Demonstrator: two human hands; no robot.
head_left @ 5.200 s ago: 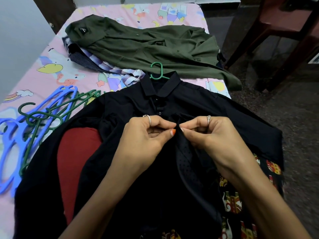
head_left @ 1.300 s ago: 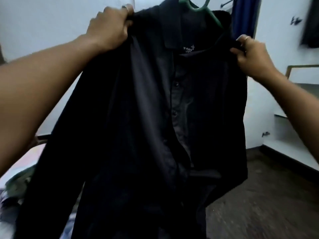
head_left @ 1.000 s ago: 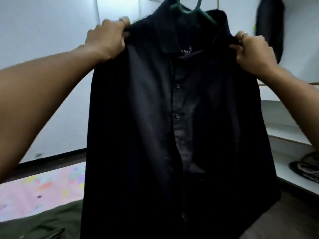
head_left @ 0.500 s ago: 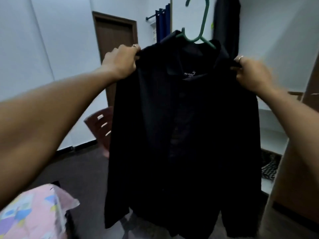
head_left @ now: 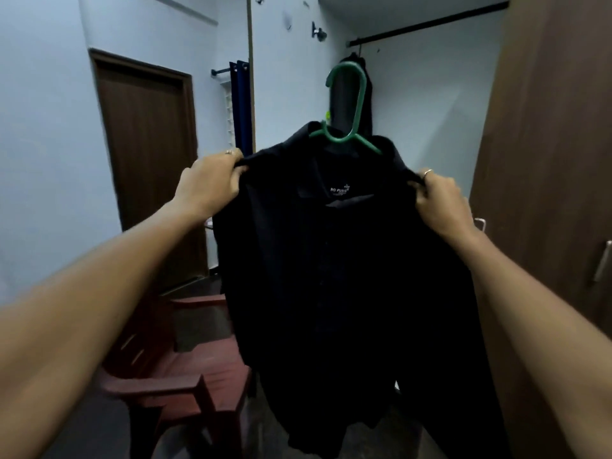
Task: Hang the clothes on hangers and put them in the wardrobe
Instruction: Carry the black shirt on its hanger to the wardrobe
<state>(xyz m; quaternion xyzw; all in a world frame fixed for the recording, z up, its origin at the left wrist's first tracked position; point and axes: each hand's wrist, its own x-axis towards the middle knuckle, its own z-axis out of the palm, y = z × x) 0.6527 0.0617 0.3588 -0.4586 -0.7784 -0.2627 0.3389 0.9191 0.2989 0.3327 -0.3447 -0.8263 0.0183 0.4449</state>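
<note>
clearly soft, light shirt (head_left: 347, 276) on green hanger (head_left: 351, 127), pinched at each shoulder by left hand (head_left: 208, 187) and right hand (head_left: 443, 207); likely best lifted by hook.

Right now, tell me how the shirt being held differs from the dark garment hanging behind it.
The black shirt is gripped at its shoulders by the left hand and right hand; the hanging garment hangs from the rail. The shirt's green hanger hooks onto nothing. Both garments are dark.
</note>
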